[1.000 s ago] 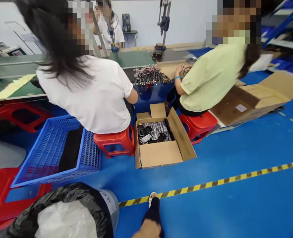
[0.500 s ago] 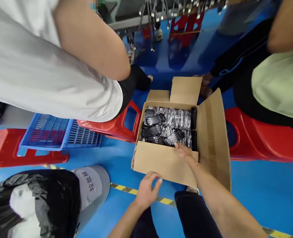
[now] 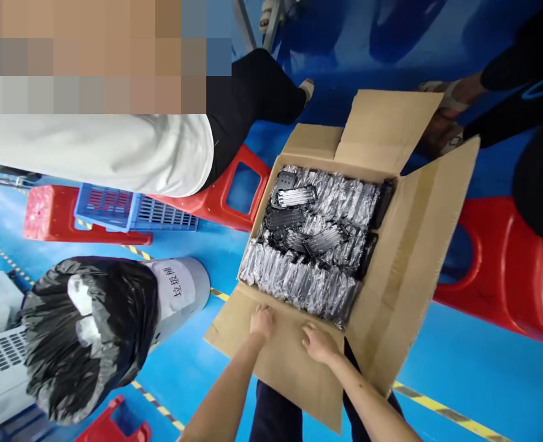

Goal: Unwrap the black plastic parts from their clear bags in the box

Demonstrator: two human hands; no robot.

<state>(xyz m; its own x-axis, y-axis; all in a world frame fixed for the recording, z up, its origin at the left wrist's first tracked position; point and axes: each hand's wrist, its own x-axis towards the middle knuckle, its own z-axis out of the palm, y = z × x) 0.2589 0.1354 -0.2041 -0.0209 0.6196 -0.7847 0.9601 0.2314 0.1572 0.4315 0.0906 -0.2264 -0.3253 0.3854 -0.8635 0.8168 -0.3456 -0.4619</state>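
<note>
A cardboard box (image 3: 391, 270) stands with its flaps spread, filled with rows of clear-wrapped black parts (image 3: 299, 276). Several unwrapped black slotted plastic pieces (image 3: 327, 238) lie loose on top, toward the left and middle. The near flap (image 3: 294, 374) is folded outward toward my legs. My left hand (image 3: 262, 321) rests on this flap close to the box's edge, fingers bent a little and holding nothing. To its right, my right hand (image 3: 318, 342) lies over the same flap, its fingers loosely curled and apart, also without any object.
Left of the box are a red stool (image 3: 248, 205) with a seated person, a blue plastic crate (image 3: 161, 212) and a bin (image 3: 183, 288) lined with a black bag (image 3: 115, 331). Another red stool (image 3: 519, 264) stands close on the right. Yellow-black tape (image 3: 446, 411) marks the floor.
The near flap has gone from lying over the front row to folded outward, uncovering the wrapped parts there. Both hands now rest on it. The view has tilted down and come closer.
</note>
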